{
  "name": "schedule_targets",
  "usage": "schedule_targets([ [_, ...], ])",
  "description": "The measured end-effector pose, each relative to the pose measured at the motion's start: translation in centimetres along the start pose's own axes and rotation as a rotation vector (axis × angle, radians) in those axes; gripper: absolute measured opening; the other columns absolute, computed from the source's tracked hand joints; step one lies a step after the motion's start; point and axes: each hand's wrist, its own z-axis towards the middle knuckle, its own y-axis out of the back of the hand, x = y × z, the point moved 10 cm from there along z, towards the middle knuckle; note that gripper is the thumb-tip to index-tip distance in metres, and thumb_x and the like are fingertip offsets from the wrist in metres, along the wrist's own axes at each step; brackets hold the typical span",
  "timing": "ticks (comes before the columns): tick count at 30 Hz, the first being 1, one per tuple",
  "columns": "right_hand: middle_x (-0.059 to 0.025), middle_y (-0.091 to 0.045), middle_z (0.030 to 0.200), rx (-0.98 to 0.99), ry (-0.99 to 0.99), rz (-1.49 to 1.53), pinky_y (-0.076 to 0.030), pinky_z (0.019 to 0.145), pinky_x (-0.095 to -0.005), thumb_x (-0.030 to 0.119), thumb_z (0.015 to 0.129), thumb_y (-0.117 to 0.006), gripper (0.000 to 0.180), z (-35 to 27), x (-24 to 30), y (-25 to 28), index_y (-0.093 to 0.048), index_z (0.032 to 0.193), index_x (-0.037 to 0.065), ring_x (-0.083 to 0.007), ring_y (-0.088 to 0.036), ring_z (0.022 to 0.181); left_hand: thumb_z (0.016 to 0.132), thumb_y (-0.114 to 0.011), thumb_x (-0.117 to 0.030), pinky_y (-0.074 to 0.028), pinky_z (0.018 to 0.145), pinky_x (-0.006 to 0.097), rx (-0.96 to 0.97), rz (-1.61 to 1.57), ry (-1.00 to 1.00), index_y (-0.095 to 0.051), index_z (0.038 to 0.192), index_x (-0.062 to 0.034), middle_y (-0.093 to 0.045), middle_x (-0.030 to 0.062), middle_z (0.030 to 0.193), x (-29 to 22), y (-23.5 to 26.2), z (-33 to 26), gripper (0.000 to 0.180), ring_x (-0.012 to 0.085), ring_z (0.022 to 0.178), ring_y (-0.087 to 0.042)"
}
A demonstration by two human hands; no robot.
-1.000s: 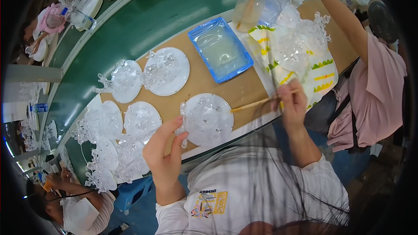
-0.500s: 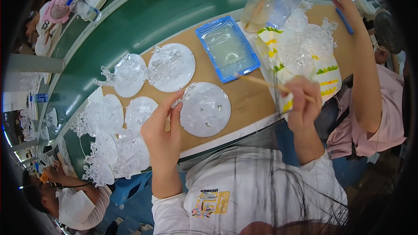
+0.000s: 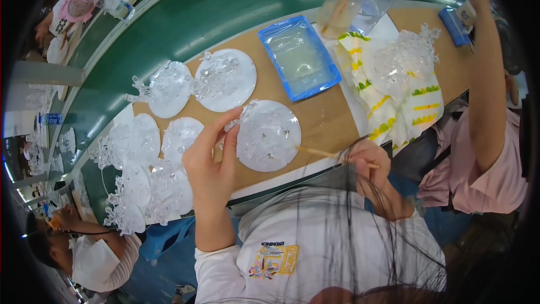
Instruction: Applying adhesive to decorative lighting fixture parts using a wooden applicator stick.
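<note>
My left hand (image 3: pixel 209 155) pinches a clear, knobbly plastic piece at the left edge of a round white disc (image 3: pixel 267 155). Clear, glassy bits cover the disc's face. In my right hand (image 3: pixel 368 163) is a thin wooden stick (image 3: pixel 320 152), its tip at the disc's right edge; whether the tip touches the disc I cannot tell. Beyond the disc lies a blue-rimmed tray (image 3: pixel 316 91) with a pale, shiny content under clear film. Behind my left hand are two more white discs, one of them (image 3: pixel 230 87) bearing clear pieces.
Several discs with clear pieces (image 3: pixel 135 141) crowd the left. A clear bottle (image 3: pixel 337 8) holding a brown stick stands at the back beside a second bottle (image 3: pixel 373 5). A patterned cloth (image 3: pixel 363 67) with clear pieces lies right. A co-worker's arm (image 3: pixel 481 73) reaches in there.
My right hand has come down and nearer, bringing the stick's tip from beside the tray to the disc's edge. My left hand keeps its pinch. The co-worker's arm has moved farther away.
</note>
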Motion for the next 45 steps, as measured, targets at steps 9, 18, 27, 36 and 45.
schedule_targets([
  [9, -0.0106, -0.062, 0.076, 0.167, -0.017, 0.093, -0.048, 0.052, -0.0335, 0.0, 0.076, -0.056, 0.006, -1.3, 1.3, -2.6, -0.056, 0.081, 0.004, -0.0263, -0.058, 0.058, 0.089, -0.061, -0.003, -0.052, 0.066, 0.027, -0.022, -0.025, -0.103, -0.064, 0.11, -0.0058, -0.07, 0.013, 0.091, 0.4, -0.5, 0.3, 0.021, 0.0178, 0.072, -0.067],
  [18, -0.0121, -0.063, 0.075, 0.224, 0.134, -0.036, -0.049, 0.051, -0.0337, 0.003, 0.073, -0.057, 0.0, -1.2, 3.7, -2.7, -0.057, 0.073, 0.003, -0.0272, -0.058, 0.057, 0.088, -0.062, -0.005, -0.051, 0.058, 0.029, -0.118, 0.114, -0.102, -0.065, 0.108, -0.009, -0.068, 0.0154, 0.078, -0.2, 0.2, -1.0, 0.021, 0.0241, 0.062, -0.067],
  [27, -0.0108, -0.059, 0.074, 0.458, 0.24, 0.012, -0.046, 0.05, -0.033, 0.007, 0.085, -0.051, 0.002, -2.2, 4.6, -4.6, -0.05, 0.085, 0.006, -0.0247, -0.056, 0.057, 0.085, -0.065, -0.005, -0.05, 0.051, 0.031, -0.252, 0.262, -0.169, -0.064, 0.108, -0.0071, -0.065, 0.014, 0.07, -1.0, 0.7, -2.8, 0.023, 0.023, 0.057, -0.066],
  [36, -0.0085, -0.062, 0.072, 0.178, 0.003, -0.079, -0.047, 0.051, -0.0334, 0.007, 0.073, -0.056, 0.01, -1.1, 3.2, -2.3, -0.058, 0.063, 0.006, -0.0276, -0.058, 0.06, 0.081, -0.062, 0.002, -0.044, 0.05, 0.024, -0.055, 0.151, -0.269, -0.064, 0.105, -0.0071, -0.067, 0.0097, 0.095, -1.8, 0.9, -1.5, 0.025, 0.0156, 0.061, -0.057],
  [45, -0.0068, -0.06, 0.07, 0.354, 0.087, -0.183, -0.046, 0.051, -0.0326, 0.006, 0.066, -0.058, 0.005, -1.4, 4.9, -4.2, -0.058, 0.062, 0.007, -0.0277, -0.057, 0.058, 0.083, -0.054, 0.005, -0.044, 0.049, 0.025, -0.069, 0.006, -0.163, -0.059, 0.098, -0.003, -0.063, 0.0111, 0.112, -0.6, 0.4, -2.5, 0.018, 0.0151, 0.063, -0.058],
])
